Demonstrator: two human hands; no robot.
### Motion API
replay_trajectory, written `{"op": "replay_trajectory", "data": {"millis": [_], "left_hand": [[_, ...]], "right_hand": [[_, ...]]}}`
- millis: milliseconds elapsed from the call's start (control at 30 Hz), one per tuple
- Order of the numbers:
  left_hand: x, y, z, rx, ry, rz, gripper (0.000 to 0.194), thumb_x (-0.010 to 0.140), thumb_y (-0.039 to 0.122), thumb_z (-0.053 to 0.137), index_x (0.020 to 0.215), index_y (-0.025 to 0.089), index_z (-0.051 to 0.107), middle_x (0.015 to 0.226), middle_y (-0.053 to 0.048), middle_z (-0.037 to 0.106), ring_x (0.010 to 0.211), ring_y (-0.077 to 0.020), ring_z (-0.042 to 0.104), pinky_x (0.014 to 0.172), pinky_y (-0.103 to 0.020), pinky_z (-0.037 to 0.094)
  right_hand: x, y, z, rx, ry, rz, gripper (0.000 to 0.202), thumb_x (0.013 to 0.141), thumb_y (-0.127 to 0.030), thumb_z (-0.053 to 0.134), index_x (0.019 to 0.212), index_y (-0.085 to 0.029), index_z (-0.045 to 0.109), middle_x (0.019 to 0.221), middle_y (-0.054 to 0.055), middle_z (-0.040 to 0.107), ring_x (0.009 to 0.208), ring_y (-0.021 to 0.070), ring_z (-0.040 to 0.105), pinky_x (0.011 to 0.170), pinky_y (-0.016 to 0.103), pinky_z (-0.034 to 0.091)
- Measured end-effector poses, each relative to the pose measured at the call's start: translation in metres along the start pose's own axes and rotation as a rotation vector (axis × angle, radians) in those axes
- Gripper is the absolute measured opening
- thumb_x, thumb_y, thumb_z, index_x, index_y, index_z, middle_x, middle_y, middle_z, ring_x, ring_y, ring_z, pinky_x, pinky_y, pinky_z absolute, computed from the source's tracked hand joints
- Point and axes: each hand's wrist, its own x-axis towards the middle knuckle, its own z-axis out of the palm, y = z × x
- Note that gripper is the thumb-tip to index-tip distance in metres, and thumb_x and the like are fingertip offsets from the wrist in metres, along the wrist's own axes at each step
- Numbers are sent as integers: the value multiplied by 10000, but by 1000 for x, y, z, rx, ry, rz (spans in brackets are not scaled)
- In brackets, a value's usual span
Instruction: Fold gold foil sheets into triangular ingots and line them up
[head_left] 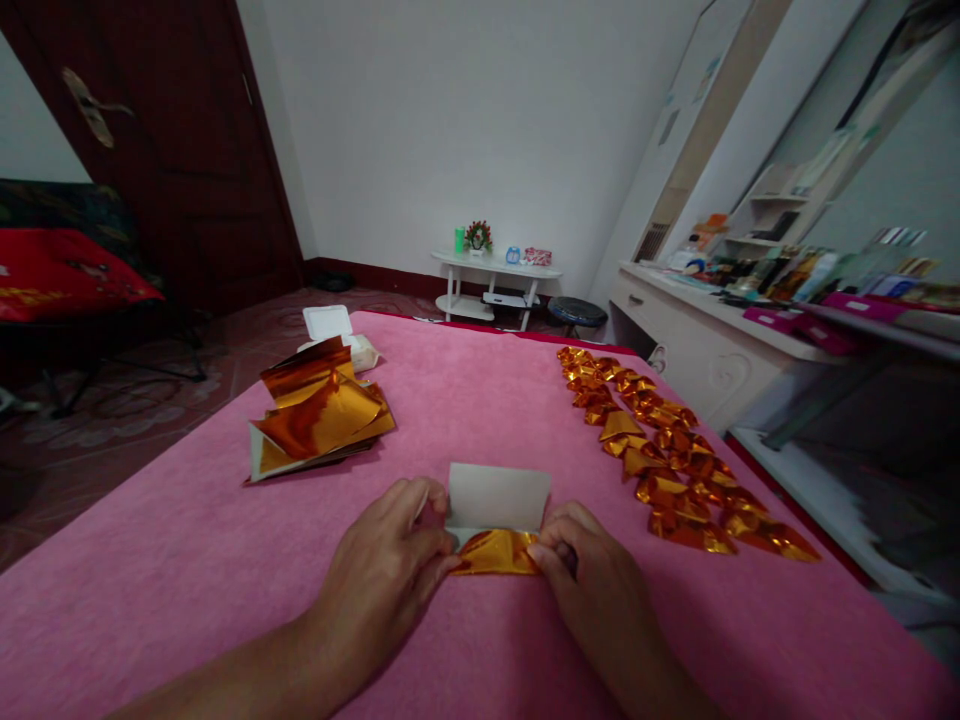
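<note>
A sheet of gold foil paper [499, 497] lies in front of me, its white back standing up at the far side and its gold near edge folded over. My left hand [390, 560] pinches the left end of the fold between thumb and fingers. At the right end, my right hand [592, 565] grips the same fold, thumb on the gold side. To the left rests a loose stack of gold foil sheets [326, 415]. Rows of folded gold foil pieces [660, 450] run along the right side.
Pink cloth [465, 390] covers the surface under my hands. An opened white pack [360, 350] sits behind the stack. Beyond stand a small white table [495, 265] and a round stool [577, 313]. At right is a dresser [690, 340] crowded with bottles; a chair [67, 280] stands left.
</note>
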Motion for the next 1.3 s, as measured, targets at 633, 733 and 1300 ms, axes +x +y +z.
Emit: {"op": "replay_trajectory", "data": {"millis": [633, 733, 1300], "left_hand": [[10, -6, 6, -406, -121, -182, 160, 754, 118, 492, 604, 171, 476, 772, -20, 603, 735, -135, 551, 659, -235, 414], [12, -5, 6, -394, -135, -197, 180, 757, 115, 463, 586, 168, 475, 747, -17, 591, 705, -128, 545, 629, -228, 402], [13, -2, 7, -249, -148, -212, 173, 752, 134, 462, 583, 170, 469, 703, -11, 556, 692, -134, 526, 616, -240, 375]], "right_hand": [[1, 0, 1, -38, 1, 12, 205, 798, -194, 481, 599, -205, 433, 685, -19, 501, 586, 118, 476, 556, 244, 336], [2, 1, 1, -54, -6, 21, 207, 771, -184, 507, 583, -201, 422, 678, -26, 498, 567, 108, 471, 545, 240, 327], [3, -2, 1, -56, -8, 30, 237, 800, -154, 437, 578, -200, 369, 677, -22, 468, 597, 114, 467, 566, 239, 306]]}}
